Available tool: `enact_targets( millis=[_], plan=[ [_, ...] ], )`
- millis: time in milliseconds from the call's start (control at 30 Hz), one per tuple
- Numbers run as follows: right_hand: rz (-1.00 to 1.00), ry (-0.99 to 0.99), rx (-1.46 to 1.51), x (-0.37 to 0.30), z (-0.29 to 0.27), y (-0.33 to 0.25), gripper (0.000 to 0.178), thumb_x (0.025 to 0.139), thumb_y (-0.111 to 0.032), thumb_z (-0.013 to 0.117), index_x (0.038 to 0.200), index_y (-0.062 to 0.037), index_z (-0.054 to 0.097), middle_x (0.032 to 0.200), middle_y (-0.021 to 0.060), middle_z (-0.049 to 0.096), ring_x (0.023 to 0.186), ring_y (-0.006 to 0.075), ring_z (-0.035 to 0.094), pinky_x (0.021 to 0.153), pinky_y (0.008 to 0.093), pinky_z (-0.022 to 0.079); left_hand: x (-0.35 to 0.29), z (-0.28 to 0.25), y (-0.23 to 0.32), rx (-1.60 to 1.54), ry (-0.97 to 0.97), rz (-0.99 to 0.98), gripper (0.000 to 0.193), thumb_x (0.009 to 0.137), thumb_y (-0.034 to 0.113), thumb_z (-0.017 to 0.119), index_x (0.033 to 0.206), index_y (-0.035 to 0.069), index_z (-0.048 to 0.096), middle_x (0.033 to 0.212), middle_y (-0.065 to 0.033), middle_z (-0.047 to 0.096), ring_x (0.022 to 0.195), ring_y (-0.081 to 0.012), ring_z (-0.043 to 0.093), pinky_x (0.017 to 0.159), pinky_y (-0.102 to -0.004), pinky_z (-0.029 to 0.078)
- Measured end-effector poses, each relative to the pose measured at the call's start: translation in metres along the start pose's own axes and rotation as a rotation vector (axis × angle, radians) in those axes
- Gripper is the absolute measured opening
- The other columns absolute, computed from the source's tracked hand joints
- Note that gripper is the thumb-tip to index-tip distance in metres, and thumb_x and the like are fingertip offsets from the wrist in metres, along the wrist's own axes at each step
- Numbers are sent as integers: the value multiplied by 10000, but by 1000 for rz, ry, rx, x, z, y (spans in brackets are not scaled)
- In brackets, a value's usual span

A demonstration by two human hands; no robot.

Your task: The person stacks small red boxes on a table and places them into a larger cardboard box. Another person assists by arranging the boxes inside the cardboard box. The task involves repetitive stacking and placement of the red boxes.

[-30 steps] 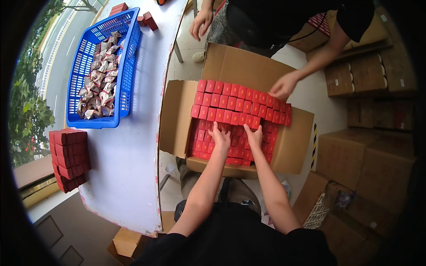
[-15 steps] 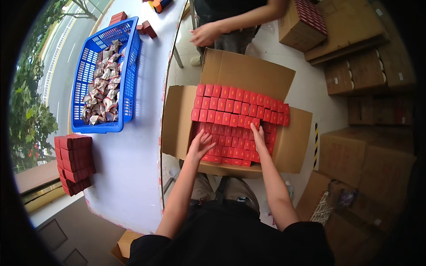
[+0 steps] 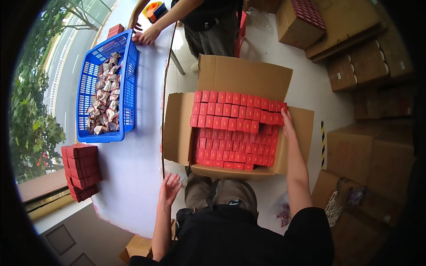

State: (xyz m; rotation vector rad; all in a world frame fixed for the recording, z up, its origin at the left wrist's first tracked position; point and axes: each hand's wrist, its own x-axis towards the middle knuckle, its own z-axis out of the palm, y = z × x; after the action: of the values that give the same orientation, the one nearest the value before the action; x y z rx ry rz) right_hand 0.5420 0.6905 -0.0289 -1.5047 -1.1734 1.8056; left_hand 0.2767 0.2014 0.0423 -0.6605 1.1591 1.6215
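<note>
An open cardboard carton [image 3: 179, 128] stands in front of me, packed with rows of small red boxes [image 3: 224, 124]. Its upper layer fills the far part; lower rows show in the near part. My right hand [image 3: 287, 123] touches the right end of the upper rows, its fingers stretched along the end box and not wrapped round it. Beside the table's edge, near my lap, my left hand [image 3: 169, 189] is raised, empty, with its fingers apart.
A blue basket [image 3: 129, 97] of small wrapped packets [image 3: 104, 97] sits on the white table [image 3: 128, 177]. Stacked dark red boxes [image 3: 82, 170] stand nearer. A co-worker's hands [image 3: 148, 36] handle something by the basket. Large cartons [image 3: 368, 144] line the right side.
My left hand has left the carton and moved back toward me. My right hand has slid right, to the rows' end. The co-worker's hands have moved to the basket's far end.
</note>
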Motion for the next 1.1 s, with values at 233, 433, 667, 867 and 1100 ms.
enact_targets(
  millis=[233,433,667,867,1100],
  plan=[
    [91,183,-34,-22,36,-13,605,811,-418,530,1278,-103,309,1290,50,376,1191,181,338,977,386,275,-5,30,-46,101,-33,-129,461,861,311,469,1251,107,331,1256,-133,410,1139,-243,413,937,-410,345],
    [264,-7,98,25,-18,32,631,783,-467,543,1270,-122,340,1241,52,440,1137,187,413,947,403,319,-2,58,-44,205,-131,-128,476,868,318,457,1261,97,305,1252,-131,413,1134,-250,420,931,-401,352],
    [-126,217,11,13,1,27,441,810,-357,523,1081,-9,541,1085,106,544,976,179,506,854,303,398,-22,14,-14,97,-8,18,394,877,286,449,1222,125,344,1214,-131,449,1106,-242,451,897,-391,383],
    [-652,638,-482,-75,68,5,345,832,-187,517,1082,46,475,1052,184,524,968,267,513,838,345,417,-60,-65,4,-113,147,176,392,888,248,427,1235,93,334,1178,-137,480,1062,-242,488,867,-384,406],
    [-657,-613,-331,-264,372,-7,98,850,-56,466,918,-6,516,812,48,525,742,136,513,682,243,432,-81,-171,25,-403,308,343,387,892,251,404,1231,78,336,1204,-141,461,1080,-245,476,874,-387,399]
  ],
)
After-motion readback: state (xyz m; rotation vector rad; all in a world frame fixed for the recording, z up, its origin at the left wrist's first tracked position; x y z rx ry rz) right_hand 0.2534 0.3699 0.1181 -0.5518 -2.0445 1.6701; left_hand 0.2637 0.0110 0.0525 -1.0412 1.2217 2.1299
